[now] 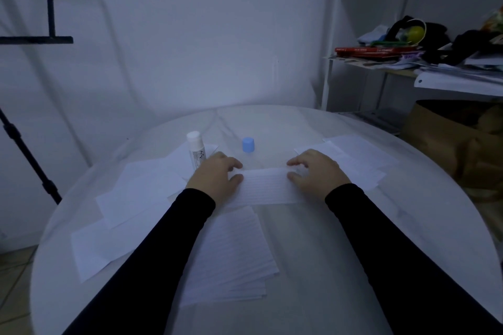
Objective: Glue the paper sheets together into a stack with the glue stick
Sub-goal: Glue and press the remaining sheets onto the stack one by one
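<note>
Head view: our left hand (216,177) and right hand (315,171) lie palm-down on opposite ends of lined sheet (265,185), fingers spread, pressing flat, clenched on nothing. Sheet sits mid-table, far edge of glued stack (231,255) just beneath it. Glue stick (196,153) stands upright, uncapped, just beyond left hand; blue cap (248,144) apart, between hands. Loose sheets (130,198) left, more (362,156) right, on round white table (367,239).

Long black sleeves (174,239), bare hands (215,174)
</note>
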Available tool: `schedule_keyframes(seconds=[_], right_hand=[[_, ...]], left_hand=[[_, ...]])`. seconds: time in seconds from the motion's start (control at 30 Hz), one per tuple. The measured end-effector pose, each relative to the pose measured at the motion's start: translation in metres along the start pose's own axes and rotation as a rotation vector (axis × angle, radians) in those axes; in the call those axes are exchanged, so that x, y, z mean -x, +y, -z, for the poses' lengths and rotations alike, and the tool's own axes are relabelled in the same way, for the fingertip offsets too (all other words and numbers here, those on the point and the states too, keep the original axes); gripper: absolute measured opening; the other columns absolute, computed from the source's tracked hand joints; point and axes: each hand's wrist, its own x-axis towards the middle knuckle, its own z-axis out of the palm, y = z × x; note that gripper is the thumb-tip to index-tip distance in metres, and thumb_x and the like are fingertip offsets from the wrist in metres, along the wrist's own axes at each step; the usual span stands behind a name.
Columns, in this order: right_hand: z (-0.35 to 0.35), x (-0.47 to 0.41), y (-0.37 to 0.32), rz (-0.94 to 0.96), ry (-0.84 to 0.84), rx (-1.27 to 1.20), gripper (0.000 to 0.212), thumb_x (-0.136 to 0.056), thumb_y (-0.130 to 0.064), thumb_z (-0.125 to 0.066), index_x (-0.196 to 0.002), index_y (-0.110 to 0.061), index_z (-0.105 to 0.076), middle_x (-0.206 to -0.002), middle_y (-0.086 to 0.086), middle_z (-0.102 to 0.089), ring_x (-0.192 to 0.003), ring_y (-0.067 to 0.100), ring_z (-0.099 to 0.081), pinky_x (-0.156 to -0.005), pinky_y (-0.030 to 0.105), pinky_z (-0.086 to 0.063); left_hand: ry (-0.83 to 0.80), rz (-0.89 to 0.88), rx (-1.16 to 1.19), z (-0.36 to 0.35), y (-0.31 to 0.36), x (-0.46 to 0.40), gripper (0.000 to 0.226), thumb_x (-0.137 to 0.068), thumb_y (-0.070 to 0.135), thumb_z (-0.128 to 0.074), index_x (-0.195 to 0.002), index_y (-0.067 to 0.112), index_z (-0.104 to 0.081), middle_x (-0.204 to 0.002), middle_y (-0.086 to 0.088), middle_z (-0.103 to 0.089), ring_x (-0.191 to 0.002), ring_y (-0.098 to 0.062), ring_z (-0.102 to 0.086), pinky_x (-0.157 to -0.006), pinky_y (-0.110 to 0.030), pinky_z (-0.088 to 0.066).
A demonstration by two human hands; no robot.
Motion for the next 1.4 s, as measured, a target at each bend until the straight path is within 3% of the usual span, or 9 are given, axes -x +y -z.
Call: schedule_keyframes(seconds=[0.07,0.17,0.3,0.5,0.63,0.73,0.97,1.17,1.4], right_hand=[[-0.004,0.001,-0.011,0.105,-0.033,0.033,0.034,-0.088,-0.039,-0.059,-0.120,-0.027,-0.062,-0.131,-0.009,-0.052,-0.125,0.011,-0.046,-0.104,0.036,-0.032],[-0.012,0.007,-0.029,0.197,-0.208,0.124,0.042,-0.092,-0.043,-0.050,-0.132,-0.030,-0.052,-0.146,-0.015,-0.039,-0.135,0.006,-0.034,-0.110,0.040,-0.020],[-0.014,0.008,-0.031,0.116,-0.374,0.174,0.051,-0.095,-0.050,-0.040,-0.144,-0.033,-0.036,-0.154,-0.015,-0.025,-0.141,0.011,-0.026,-0.113,0.050,-0.008],[-0.001,0.008,-0.019,-0.002,-0.426,0.195,0.062,-0.095,-0.052,-0.040,-0.149,-0.026,-0.024,-0.158,-0.012,-0.014,-0.145,0.010,-0.014,-0.116,0.053,-0.003],[0.001,0.010,-0.021,0.022,-0.396,0.223,0.062,-0.095,-0.051,-0.040,-0.148,-0.023,-0.026,-0.158,-0.009,-0.016,-0.145,0.012,-0.016,-0.116,0.053,-0.002],[-0.003,0.012,-0.028,0.102,-0.375,0.188,0.061,-0.094,-0.052,-0.041,-0.148,-0.027,-0.027,-0.158,-0.012,-0.016,-0.145,0.009,-0.012,-0.116,0.053,0.000],[-0.003,0.011,-0.024,0.075,-0.485,0.117,0.051,-0.095,-0.049,-0.044,-0.143,-0.040,-0.033,-0.156,-0.018,-0.014,-0.146,0.007,-0.007,-0.114,0.056,0.003],[0.004,0.004,-0.010,0.032,-0.518,0.161,0.044,-0.100,-0.028,-0.041,-0.142,-0.039,-0.035,-0.157,-0.014,-0.015,-0.146,0.009,-0.011,-0.114,0.058,-0.002],[0.004,0.003,-0.006,0.074,-0.378,0.106,0.050,-0.090,-0.042,-0.056,-0.138,-0.029,-0.046,-0.154,-0.013,-0.027,-0.143,0.010,-0.021,-0.117,0.048,-0.011]], left_hand=[[-0.034,-0.087,-0.021,-0.006,0.004,-0.002,0.037,-0.091,0.034,-0.055,-0.124,0.018,-0.061,-0.130,0.000,-0.054,-0.120,-0.018,-0.051,-0.102,-0.027,-0.036],[-0.194,-0.106,-0.115,-0.017,0.011,0.000,0.047,-0.094,0.042,-0.050,-0.137,0.023,-0.049,-0.149,0.007,-0.040,-0.136,-0.014,-0.038,-0.111,-0.033,-0.030],[-0.315,-0.039,-0.236,-0.017,0.011,-0.001,0.050,-0.096,0.048,-0.041,-0.142,0.027,-0.041,-0.154,0.011,-0.029,-0.140,-0.015,-0.031,-0.114,-0.037,-0.025],[-0.362,0.015,-0.280,-0.007,0.007,-0.001,0.052,-0.098,0.046,-0.039,-0.141,0.018,-0.042,-0.156,0.003,-0.026,-0.139,-0.022,-0.033,-0.112,-0.034,-0.027],[-0.288,-0.016,-0.278,-0.012,0.004,-0.003,0.046,-0.097,0.044,-0.041,-0.131,0.016,-0.052,-0.147,-0.001,-0.043,-0.131,-0.023,-0.042,-0.108,-0.036,-0.033],[-0.177,-0.115,-0.170,-0.015,0.013,0.001,0.045,-0.095,0.042,-0.047,-0.136,0.022,-0.051,-0.149,0.006,-0.041,-0.136,-0.013,-0.038,-0.112,-0.032,-0.028],[-0.370,-0.028,-0.232,-0.011,0.010,0.001,0.054,-0.092,0.055,-0.046,-0.142,0.034,-0.040,-0.154,0.012,-0.030,-0.141,-0.017,-0.030,-0.116,-0.034,-0.021],[-0.408,0.027,-0.169,0.002,-0.005,-0.002,0.053,-0.092,0.041,-0.056,-0.141,0.026,-0.044,-0.152,0.010,-0.033,-0.139,-0.013,-0.032,-0.114,-0.025,-0.022],[-0.203,-0.023,-0.025,0.001,0.007,0.005,0.044,-0.086,0.038,-0.065,-0.128,0.026,-0.059,-0.138,0.006,-0.053,-0.129,-0.013,-0.046,-0.107,-0.023,-0.031]])
